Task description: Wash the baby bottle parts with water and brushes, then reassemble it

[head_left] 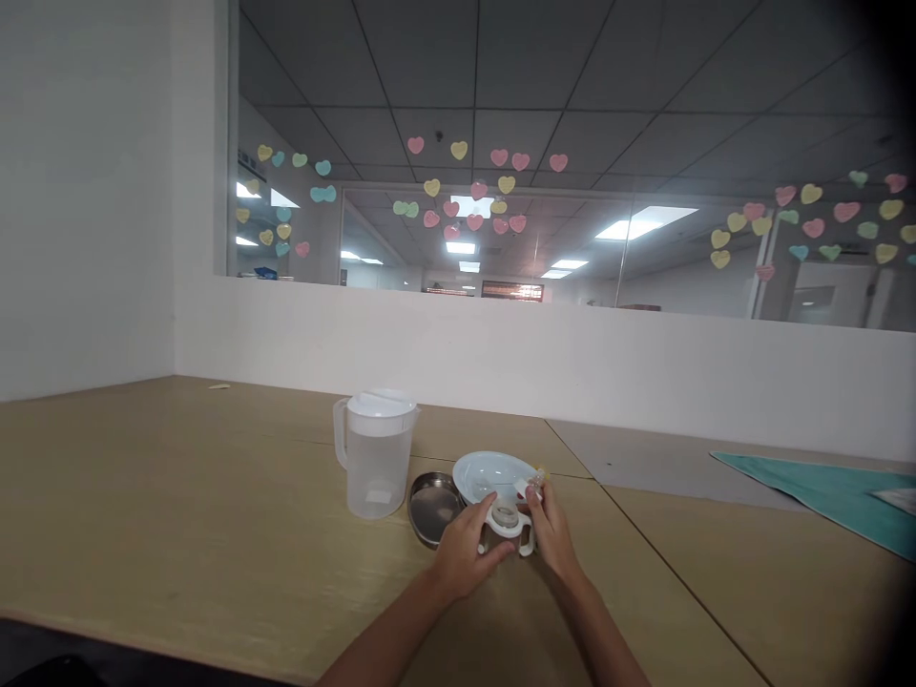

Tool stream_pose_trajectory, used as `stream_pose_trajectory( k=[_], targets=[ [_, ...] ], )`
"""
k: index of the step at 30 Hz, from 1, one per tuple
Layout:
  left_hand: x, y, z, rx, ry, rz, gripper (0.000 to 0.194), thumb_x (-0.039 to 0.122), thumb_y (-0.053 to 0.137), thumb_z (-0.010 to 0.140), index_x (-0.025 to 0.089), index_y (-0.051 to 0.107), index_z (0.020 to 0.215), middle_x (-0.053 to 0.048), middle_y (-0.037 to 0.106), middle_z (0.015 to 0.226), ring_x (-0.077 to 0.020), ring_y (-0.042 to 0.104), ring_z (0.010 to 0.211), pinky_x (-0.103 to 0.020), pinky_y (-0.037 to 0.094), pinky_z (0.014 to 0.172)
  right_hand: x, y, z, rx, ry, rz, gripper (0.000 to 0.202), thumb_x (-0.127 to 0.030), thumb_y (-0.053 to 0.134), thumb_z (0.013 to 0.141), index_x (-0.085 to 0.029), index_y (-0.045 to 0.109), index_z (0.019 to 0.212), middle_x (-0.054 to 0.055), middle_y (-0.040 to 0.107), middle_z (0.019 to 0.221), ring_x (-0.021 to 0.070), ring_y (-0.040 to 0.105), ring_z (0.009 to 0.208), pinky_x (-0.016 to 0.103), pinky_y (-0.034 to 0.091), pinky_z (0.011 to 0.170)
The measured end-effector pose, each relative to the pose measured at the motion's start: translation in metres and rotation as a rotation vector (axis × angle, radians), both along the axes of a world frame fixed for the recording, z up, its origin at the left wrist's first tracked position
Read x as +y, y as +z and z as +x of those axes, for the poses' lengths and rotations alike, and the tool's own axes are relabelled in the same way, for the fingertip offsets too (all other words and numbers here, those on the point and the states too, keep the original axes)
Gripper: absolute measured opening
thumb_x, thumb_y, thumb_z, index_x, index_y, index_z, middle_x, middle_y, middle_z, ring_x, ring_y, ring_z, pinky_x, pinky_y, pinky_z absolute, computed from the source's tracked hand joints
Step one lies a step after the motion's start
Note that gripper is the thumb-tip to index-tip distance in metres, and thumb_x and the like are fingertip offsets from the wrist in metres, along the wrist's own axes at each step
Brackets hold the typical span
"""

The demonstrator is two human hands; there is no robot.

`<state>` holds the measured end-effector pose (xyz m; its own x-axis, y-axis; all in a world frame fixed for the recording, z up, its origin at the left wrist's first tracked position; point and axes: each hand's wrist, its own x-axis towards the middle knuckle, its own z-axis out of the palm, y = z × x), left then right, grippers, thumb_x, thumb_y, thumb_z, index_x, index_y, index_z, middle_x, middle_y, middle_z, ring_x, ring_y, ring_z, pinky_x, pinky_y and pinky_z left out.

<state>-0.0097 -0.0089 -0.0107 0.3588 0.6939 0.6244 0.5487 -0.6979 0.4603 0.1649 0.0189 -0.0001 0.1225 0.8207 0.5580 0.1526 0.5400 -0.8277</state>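
Note:
A small clear two-handled baby bottle (506, 518) with a white collar stands upright near the table's front, its round mouth uncovered. My left hand (462, 553) is wrapped around its left side, thumb across the front. Beside the right handle, my right hand (554, 536) pinches a small clear piece with white, red and yellow parts (533, 485); its exact kind is hard to make out. That piece is over the right rim of a pale blue bowl (473, 468), just behind the bottle. Something clear seems to lie in the bowl.
Left of the bowl sits a shallow metal dish (431, 506), partly behind my left hand. A translucent lidded pitcher (378, 468) stands farther left. A teal cloth (822, 491) lies at the right. Behind the wooden table (200, 506) rise a white wall and a window with heart stickers.

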Motion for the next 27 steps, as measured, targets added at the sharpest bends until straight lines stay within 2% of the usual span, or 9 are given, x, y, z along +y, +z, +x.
stream_pose_trajectory(
  k=[5,9,16,22,27],
  targets=[
    [-0.002,0.001,0.000,-0.001,0.005,0.010,0.068,0.053,0.051,0.082,0.021,0.032,0.139,-0.012,0.050,0.132,-0.0257,0.049,0.119,-0.042,0.040,0.100,0.001,0.002,-0.004,0.104,0.042,0.002,0.040,-0.057,0.050,0.080,-0.020,0.053,0.093,0.003,0.065,0.089,0.0204,0.065,0.079,0.031,0.050,0.071],
    [-0.002,0.002,0.000,0.004,0.009,0.014,0.067,0.053,0.052,0.082,0.021,0.033,0.138,-0.012,0.050,0.133,-0.0258,0.050,0.118,-0.041,0.041,0.099,0.009,-0.002,0.001,0.205,-0.062,0.023,0.043,-0.057,0.051,0.078,-0.018,0.055,0.096,0.005,0.066,0.091,0.0216,0.063,0.084,0.033,0.049,0.075],
    [-0.001,0.000,0.000,0.001,0.013,0.006,0.067,0.053,0.051,0.082,0.023,0.033,0.138,-0.010,0.049,0.134,-0.0251,0.050,0.117,-0.039,0.043,0.097,0.015,-0.003,0.007,0.041,-0.245,0.028,0.047,-0.050,0.065,0.066,-0.016,0.058,0.097,0.008,0.066,0.093,0.0236,0.061,0.084,0.035,0.046,0.078],
    [-0.001,0.000,-0.001,0.007,0.011,0.004,0.067,0.054,0.051,0.082,0.022,0.033,0.138,-0.010,0.049,0.134,-0.0245,0.049,0.119,-0.039,0.042,0.099,0.016,-0.005,0.010,-0.074,-0.391,0.145,0.039,-0.048,0.063,0.067,-0.016,0.060,0.087,0.009,0.065,0.090,0.0256,0.059,0.086,0.037,0.044,0.080],
    [-0.003,0.002,-0.001,0.011,0.015,0.001,0.066,0.053,0.052,0.082,0.021,0.034,0.137,-0.011,0.050,0.134,-0.0243,0.048,0.120,-0.038,0.040,0.100,0.015,-0.007,0.012,-0.107,-0.467,0.040,0.040,-0.049,0.060,0.068,-0.019,0.056,0.095,0.009,0.064,0.096,0.0257,0.059,0.087,0.035,0.042,0.076]
  ],
)
